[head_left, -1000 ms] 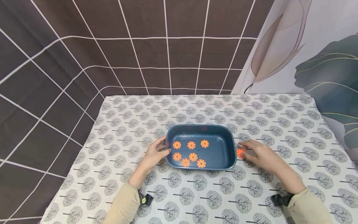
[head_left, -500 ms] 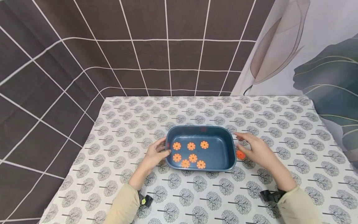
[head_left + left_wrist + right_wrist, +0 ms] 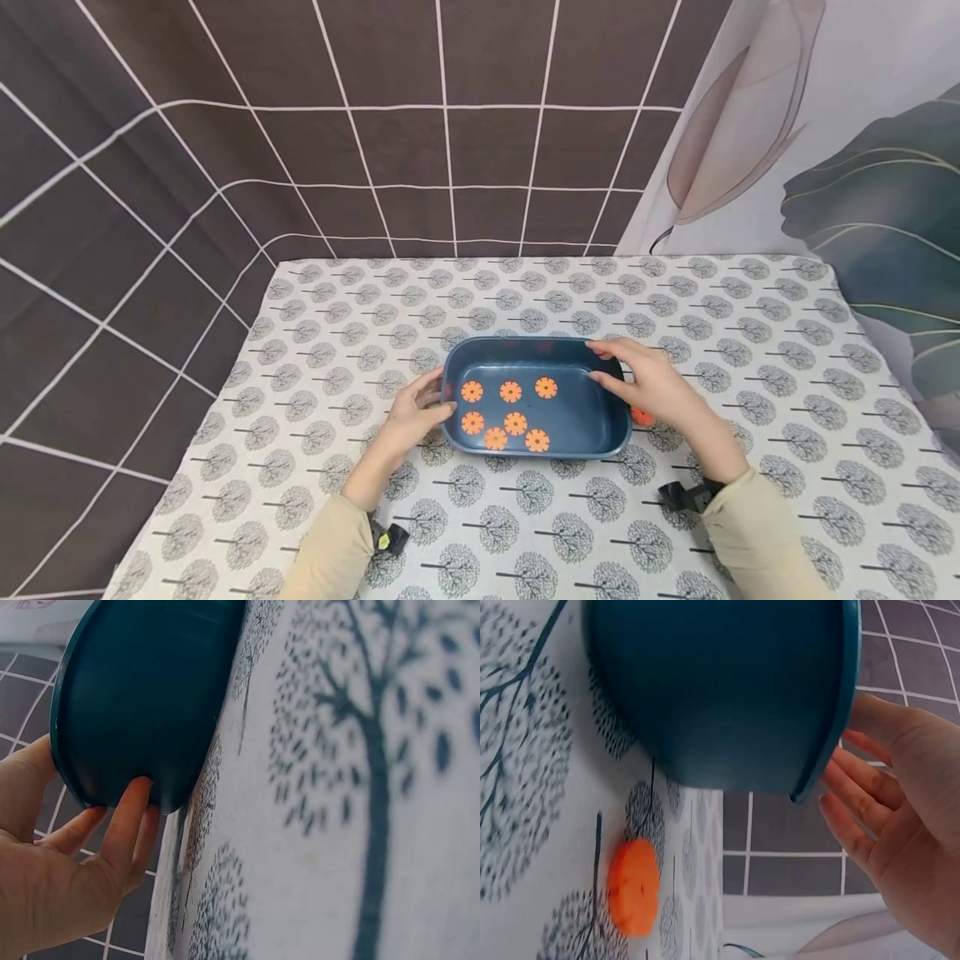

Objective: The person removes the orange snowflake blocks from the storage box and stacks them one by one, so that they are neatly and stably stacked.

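A dark blue plastic tub (image 3: 585, 425) sits on the table, with several orange notched discs (image 3: 511, 392) lying flat on its bottom. My left hand (image 3: 411, 414) holds the tub's left end, thumb at the rim. In the left wrist view, that hand's fingertips (image 3: 139, 787) touch the tub's outer wall. My right hand (image 3: 651, 383) is over the tub's right end, fingers and thumb spread apart and nothing between them. Outside the right wall, another orange disc (image 3: 634, 888) lies on the cloth, partly covered by the right hand in the head view.
A white tablecloth (image 3: 360, 333) printed with grey trees covers the table. Behind it and to the left hang dark curtains (image 3: 390, 150) with a white grid. A pale leaf-patterned curtain (image 3: 757, 167) hangs at the right. Each wrist wears a black strap (image 3: 690, 496).
My right hand has moved left from the orange disc beside the tub, leaving it on the cloth, and is now over the tub's right end. The left hand has stayed at the left end.
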Available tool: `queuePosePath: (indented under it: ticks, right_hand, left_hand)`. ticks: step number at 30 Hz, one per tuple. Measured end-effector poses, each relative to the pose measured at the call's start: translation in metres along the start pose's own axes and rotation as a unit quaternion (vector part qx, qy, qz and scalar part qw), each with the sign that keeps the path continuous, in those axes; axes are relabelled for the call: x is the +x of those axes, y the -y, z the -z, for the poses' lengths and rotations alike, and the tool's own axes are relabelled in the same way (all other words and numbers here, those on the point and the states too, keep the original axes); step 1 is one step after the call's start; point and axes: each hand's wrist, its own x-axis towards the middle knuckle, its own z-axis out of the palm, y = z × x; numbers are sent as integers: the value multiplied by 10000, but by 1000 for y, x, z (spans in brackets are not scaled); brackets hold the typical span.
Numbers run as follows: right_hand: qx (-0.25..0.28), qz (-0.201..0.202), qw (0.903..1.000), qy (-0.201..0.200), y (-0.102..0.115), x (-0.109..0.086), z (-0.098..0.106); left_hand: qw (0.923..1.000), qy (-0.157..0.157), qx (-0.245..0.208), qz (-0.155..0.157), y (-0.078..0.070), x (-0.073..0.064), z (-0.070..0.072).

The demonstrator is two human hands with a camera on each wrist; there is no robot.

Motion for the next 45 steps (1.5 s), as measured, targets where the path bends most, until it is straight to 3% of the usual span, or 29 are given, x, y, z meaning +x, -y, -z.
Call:
queuePosePath:
  ticks: [11, 20, 30, 38, 45]
  right_hand:
    - [135, -46, 9969, 775, 6, 25, -17]
    - [41, 28, 9915, 1304, 6, 32, -37]
    - [11, -169, 9806, 1954, 9, 39, -56]
    - [-155, -232, 9786, 2040, 7, 39, -58]
    - [-573, 100, 9773, 2035, 9, 42, -59]
  left_hand:
    - [10000, 70, 20, -55, -4, 7, -3]
    - [9999, 119, -36, -74, -1, 8, -7]
    - [9999, 25, 157, 45, 0, 3, -1]
    - [9999, 105, 98, -2, 1, 1, -2]
    - [9999, 17, 93, -64, 2, 2, 1]
